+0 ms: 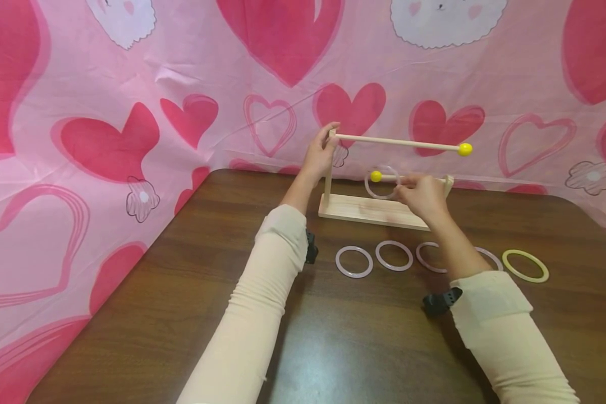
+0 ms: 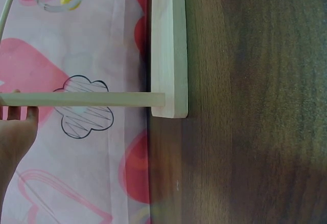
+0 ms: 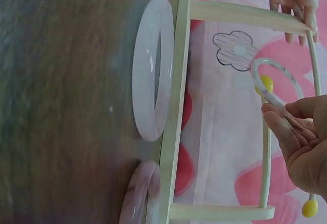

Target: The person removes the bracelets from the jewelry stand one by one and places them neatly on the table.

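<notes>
A wooden rack (image 1: 366,210) has a flat base and two posts, each carrying a horizontal rod tipped with a yellow ball. My left hand (image 1: 319,159) grips the top of the taller left post, where the upper rod (image 1: 399,141) begins. With thumb and fingers, my right hand (image 1: 425,197) pinches a pale translucent ring (image 3: 271,60) at the ball end of the lower rod (image 3: 266,168). The ring stands roughly upright and overlaps the yellow ball (image 1: 376,176); how far it is over the ball I cannot tell. The right hand partly covers the lower rod in the head view.
In front of the rack several pale rings (image 1: 339,262) lie flat in a row on the brown table (image 1: 182,314), with a yellow-green ring (image 1: 506,260) at its right end. My right forearm partly hides some. A pink heart-patterned cloth (image 1: 192,45) hangs behind the table.
</notes>
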The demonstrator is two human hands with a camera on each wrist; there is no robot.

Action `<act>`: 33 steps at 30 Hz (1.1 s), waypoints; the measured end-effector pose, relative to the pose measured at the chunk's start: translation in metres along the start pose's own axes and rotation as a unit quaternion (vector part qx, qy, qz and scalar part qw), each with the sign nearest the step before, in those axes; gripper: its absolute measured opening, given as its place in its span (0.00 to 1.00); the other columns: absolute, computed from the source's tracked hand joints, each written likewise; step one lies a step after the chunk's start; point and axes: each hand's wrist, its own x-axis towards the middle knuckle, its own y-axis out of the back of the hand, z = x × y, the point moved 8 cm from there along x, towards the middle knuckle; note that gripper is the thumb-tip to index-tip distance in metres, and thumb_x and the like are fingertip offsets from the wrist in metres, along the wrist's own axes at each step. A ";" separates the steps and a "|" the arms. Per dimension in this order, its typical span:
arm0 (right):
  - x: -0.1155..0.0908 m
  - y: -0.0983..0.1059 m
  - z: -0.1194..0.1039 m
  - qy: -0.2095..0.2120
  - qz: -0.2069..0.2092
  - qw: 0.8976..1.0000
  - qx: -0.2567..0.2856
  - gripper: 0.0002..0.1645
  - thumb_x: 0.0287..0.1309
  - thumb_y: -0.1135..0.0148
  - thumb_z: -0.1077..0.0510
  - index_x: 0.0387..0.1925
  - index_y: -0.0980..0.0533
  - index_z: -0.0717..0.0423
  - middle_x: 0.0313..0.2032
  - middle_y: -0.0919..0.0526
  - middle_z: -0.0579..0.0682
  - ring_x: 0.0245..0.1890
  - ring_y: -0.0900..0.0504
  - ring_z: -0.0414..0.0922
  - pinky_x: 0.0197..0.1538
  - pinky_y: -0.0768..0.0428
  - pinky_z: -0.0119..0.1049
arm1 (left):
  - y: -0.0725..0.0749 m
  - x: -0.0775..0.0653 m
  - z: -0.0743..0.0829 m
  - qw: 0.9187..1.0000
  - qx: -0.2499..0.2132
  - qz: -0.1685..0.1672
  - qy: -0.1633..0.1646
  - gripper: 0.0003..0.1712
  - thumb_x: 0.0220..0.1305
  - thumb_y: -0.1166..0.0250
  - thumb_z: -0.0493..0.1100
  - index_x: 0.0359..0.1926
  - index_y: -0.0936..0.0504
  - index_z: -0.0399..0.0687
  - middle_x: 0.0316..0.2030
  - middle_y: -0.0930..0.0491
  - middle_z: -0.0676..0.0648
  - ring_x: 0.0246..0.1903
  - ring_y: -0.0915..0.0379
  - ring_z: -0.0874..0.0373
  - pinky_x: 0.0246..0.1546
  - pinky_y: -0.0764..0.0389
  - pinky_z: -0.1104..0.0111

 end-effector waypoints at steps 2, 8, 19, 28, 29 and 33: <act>0.000 0.002 0.002 -0.006 -0.006 1.000 0.019 0.18 0.57 0.47 0.65 0.46 0.25 0.76 0.40 0.20 0.69 0.19 0.27 0.22 0.26 0.24 0.19 | 0.000 0.001 -0.001 1.000 0.003 0.001 -0.001 0.22 0.68 0.49 0.39 0.62 0.32 0.51 0.63 0.34 0.51 0.59 0.37 0.61 0.57 0.36 0.70; -0.001 0.011 0.008 -0.009 0.001 0.999 0.038 0.18 0.58 0.47 0.67 0.46 0.26 0.78 0.40 0.22 0.71 0.19 0.26 0.21 0.28 0.23 0.21 | 0.000 0.001 0.000 1.000 0.010 0.004 -0.009 0.22 0.68 0.49 0.38 0.62 0.32 0.50 0.62 0.33 0.50 0.59 0.37 0.60 0.57 0.35 0.69; -0.003 0.025 0.021 -0.037 0.026 0.997 0.067 0.19 0.58 0.46 0.66 0.48 0.27 0.77 0.40 0.22 0.71 0.22 0.19 0.31 0.32 0.20 0.30 | 0.002 -0.013 0.017 1.000 0.001 -0.002 0.015 0.22 0.67 0.49 0.37 0.62 0.32 0.47 0.62 0.33 0.48 0.59 0.36 0.57 0.56 0.35 0.70; -0.009 0.035 0.029 -0.043 0.011 0.997 0.064 0.20 0.60 0.46 0.64 0.50 0.29 0.77 0.42 0.22 0.68 0.23 0.20 0.28 0.32 0.20 0.28 | 0.001 -0.024 0.030 1.000 0.007 -0.005 0.008 0.22 0.68 0.51 0.36 0.63 0.34 0.43 0.63 0.35 0.45 0.60 0.38 0.55 0.57 0.35 0.70; -0.009 0.036 0.030 -0.042 0.011 0.997 0.059 0.20 0.60 0.47 0.64 0.49 0.29 0.78 0.41 0.21 0.68 0.23 0.20 0.28 0.31 0.20 0.27 | 0.001 -0.024 0.030 1.000 0.006 -0.005 0.009 0.22 0.68 0.51 0.36 0.63 0.34 0.43 0.63 0.35 0.45 0.60 0.38 0.55 0.57 0.35 0.70; -0.010 0.040 0.035 -0.042 0.009 0.998 0.047 0.21 0.60 0.46 0.64 0.49 0.29 0.79 0.41 0.22 0.70 0.21 0.22 0.25 0.29 0.22 0.24 | 0.001 -0.023 0.029 1.000 0.007 -0.005 0.016 0.22 0.68 0.50 0.36 0.63 0.34 0.44 0.63 0.35 0.46 0.61 0.38 0.55 0.57 0.35 0.69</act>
